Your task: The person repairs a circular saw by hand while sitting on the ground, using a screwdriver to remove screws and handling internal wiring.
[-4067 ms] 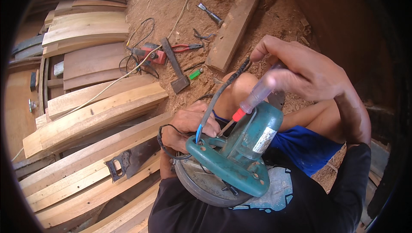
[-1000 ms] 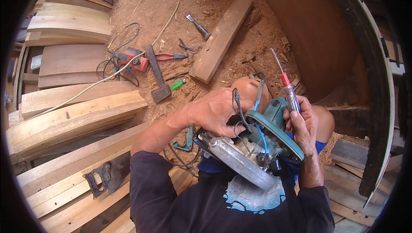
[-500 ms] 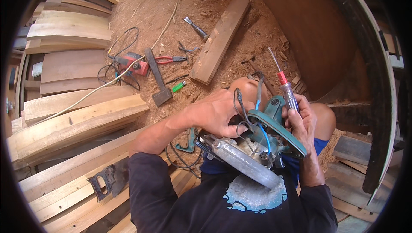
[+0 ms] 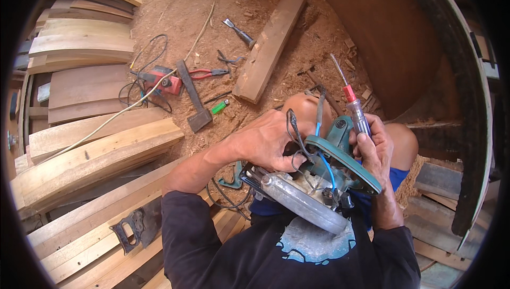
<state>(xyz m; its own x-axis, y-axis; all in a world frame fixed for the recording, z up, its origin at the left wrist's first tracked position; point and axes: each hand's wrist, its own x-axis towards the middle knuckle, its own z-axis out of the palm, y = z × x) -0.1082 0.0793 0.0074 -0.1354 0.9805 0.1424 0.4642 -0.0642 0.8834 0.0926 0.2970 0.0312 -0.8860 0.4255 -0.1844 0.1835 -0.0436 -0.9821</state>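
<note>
A teal circular saw [image 4: 338, 136] with a silver blade guard [image 4: 303, 204] rests tilted in my lap, its handle casing opened and wires exposed. My left hand [image 4: 276, 140] is closed at the saw's far left side, the thumb pressed by a thin dark wire [image 4: 294, 124]; some of its fingertips are hidden. A blue wire [image 4: 327, 170] runs over the open body. In my right hand [image 4: 376, 145] is a screwdriver [image 4: 359, 119] with a clear handle and red collar, its tip pointing up and away. That hand also lies against the handle casing.
Beyond my knees lie a hammer [image 4: 194, 100], red pliers [image 4: 204, 73], a green-handled tool [image 4: 219, 106], a red power tool [image 4: 162, 80], a chisel-like tool [image 4: 239, 32] and a timber block [image 4: 271, 47]. Stacked boards [image 4: 95, 153] and a handsaw [image 4: 135, 229] are left; a curved brown panel [image 4: 393, 34] stands right.
The view has shifted slightly. Both hands keep nearly the same places on the saw, and the screwdriver stays raised in my right hand.
</note>
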